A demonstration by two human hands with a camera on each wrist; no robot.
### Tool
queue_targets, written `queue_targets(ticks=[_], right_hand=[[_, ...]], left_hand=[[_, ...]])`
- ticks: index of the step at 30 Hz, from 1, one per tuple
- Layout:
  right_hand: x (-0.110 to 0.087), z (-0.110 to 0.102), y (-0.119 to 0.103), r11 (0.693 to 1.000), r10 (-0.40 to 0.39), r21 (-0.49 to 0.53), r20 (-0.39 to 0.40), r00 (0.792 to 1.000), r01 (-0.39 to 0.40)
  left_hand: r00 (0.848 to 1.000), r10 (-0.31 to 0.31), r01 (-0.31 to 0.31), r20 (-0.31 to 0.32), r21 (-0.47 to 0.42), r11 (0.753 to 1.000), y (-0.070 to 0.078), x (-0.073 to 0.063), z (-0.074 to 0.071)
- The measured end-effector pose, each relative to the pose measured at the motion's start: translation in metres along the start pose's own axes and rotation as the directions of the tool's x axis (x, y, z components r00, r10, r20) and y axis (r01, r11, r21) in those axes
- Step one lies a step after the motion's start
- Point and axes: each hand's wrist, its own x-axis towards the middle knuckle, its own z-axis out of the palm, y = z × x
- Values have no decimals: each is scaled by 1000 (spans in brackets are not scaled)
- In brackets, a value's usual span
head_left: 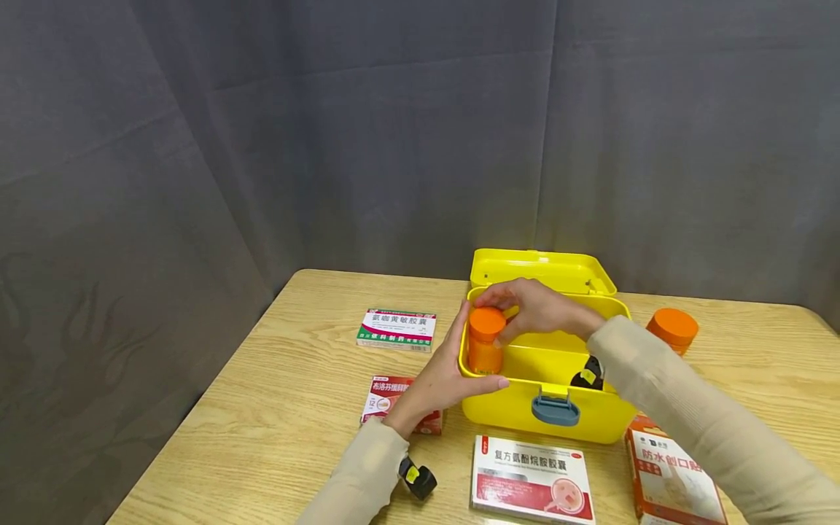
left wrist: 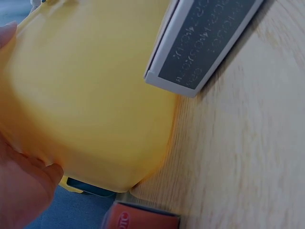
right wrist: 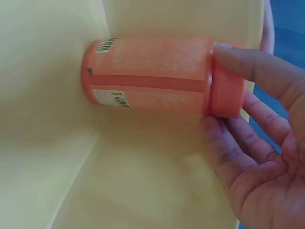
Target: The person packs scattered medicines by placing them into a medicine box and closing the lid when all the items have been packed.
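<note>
An orange pill bottle with an orange cap stands upright inside the left end of an open yellow storage box. My right hand reaches over the box and holds the bottle by its cap. In the right wrist view, the thumb lies on one side of the cap and fingertips on the other; the bottle's base is close to the box floor. My left hand rests against the box's left end, fingers and thumb stretched along the outside near the rim.
A green-and-white medicine box and a red one lie left of the yellow box. In front are a white-and-red medicine box and a bandage box. Another orange-capped bottle stands right, beyond the right sleeve.
</note>
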Motion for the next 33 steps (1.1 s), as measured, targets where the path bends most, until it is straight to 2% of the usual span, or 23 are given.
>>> queue_targets(ticks=[11, 17, 25, 33], right_hand=[[-7, -14, -7, 999, 36, 32, -73, 997, -34], [-15, -25, -9, 998, 43, 45, -110, 993, -39], [-27, -41, -17, 1000, 15, 27, -180, 983, -11], [-36, -50, -25, 1000, 16, 21, -215, 976, -12]], left_hand=[[999, -35, 35, -6, 4, 999, -3, 0, 0], [1000, -25, 25, -2, -3, 1000, -3, 1, -1], [1000, -10, 10, 6, -3, 1000, -4, 3, -4], [1000, -7, 8, 19, -23, 1000, -4, 4, -7]])
